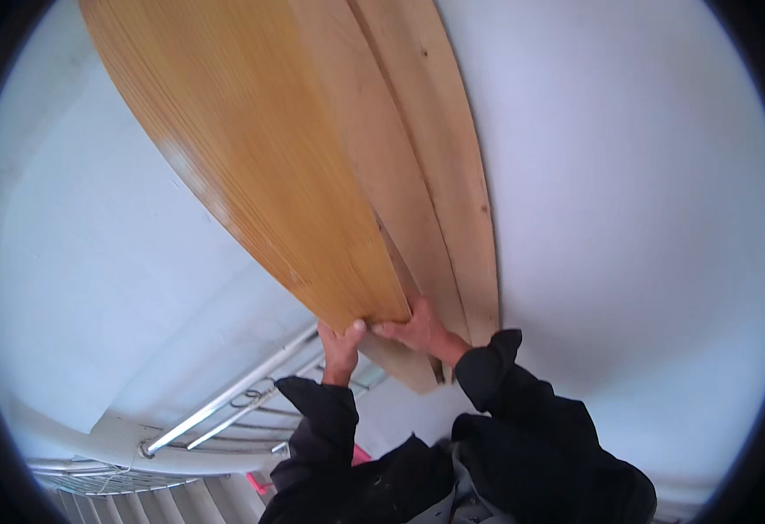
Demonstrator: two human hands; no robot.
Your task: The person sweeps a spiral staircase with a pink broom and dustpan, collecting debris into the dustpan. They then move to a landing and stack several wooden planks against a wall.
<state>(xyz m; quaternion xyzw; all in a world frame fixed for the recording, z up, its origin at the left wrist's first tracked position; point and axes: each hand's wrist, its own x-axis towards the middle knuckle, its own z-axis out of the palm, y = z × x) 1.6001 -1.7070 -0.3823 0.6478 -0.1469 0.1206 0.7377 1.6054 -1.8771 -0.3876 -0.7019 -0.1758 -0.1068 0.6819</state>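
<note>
A long, glossy yellow-brown wooden board (245, 150) extends from my hands to the top of the view. My left hand (340, 347) grips the left part of its near end, thumb on top and the other fingers hidden beneath. At the near right corner, my right hand (418, 327) holds the same end, its thumb pointing towards the left thumb. Paler wooden boards (451, 177) with a few knots lie beside and partly behind the glossy one, against the white wall. Their near ends show below and to the right of my hands.
A shiny metal railing (225, 409) runs at the lower left, close to my left forearm. Stairs (153, 504) with another metal railing (104, 473) are at the bottom left. A white wall (605, 196) rises on the right. Something pink (259, 483) shows near my left sleeve.
</note>
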